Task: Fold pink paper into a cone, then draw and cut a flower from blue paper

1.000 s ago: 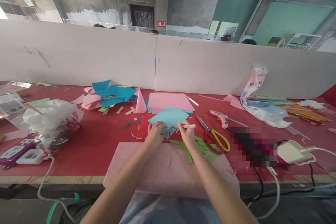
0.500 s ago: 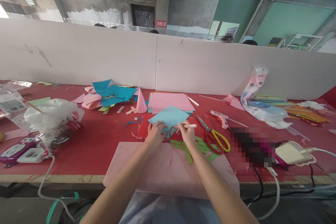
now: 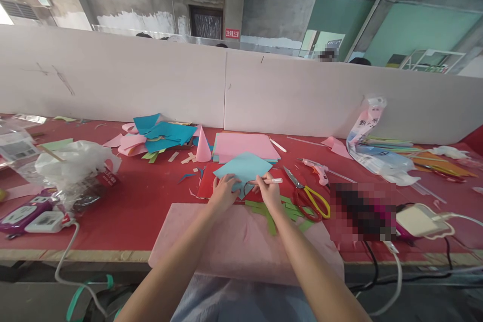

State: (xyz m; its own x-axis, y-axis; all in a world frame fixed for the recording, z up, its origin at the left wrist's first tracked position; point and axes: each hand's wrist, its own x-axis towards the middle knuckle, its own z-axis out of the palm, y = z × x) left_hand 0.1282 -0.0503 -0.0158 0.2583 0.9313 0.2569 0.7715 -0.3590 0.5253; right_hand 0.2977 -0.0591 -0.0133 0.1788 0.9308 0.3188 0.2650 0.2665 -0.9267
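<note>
A light blue sheet of paper [image 3: 243,165] lies turned cornerwise over a red sheet [image 3: 205,184] in front of me. My left hand [image 3: 225,190] rests on its lower left part, fingers spread flat. In my right hand [image 3: 267,189] is a pen [image 3: 272,181] with a pale barrel, its tip end pointing left at the paper. A dark curved line shows on the blue paper between my hands. Green paper strips [image 3: 269,214] lie under and beside my right wrist. Scissors [image 3: 307,196] with red and yellow handles lie right of that hand.
A pink paper cone [image 3: 203,146] stands beyond my hands, beside a stack of pink paper [image 3: 247,147]. Blue and pink scraps [image 3: 169,133] pile up at left. A pink glue gun [image 3: 319,171] lies at right. A white partition [image 3: 283,95] closes off the table's back.
Hardly anything differs. Both hands and the pen keep their places on the blue paper, and the view has shifted very slightly.
</note>
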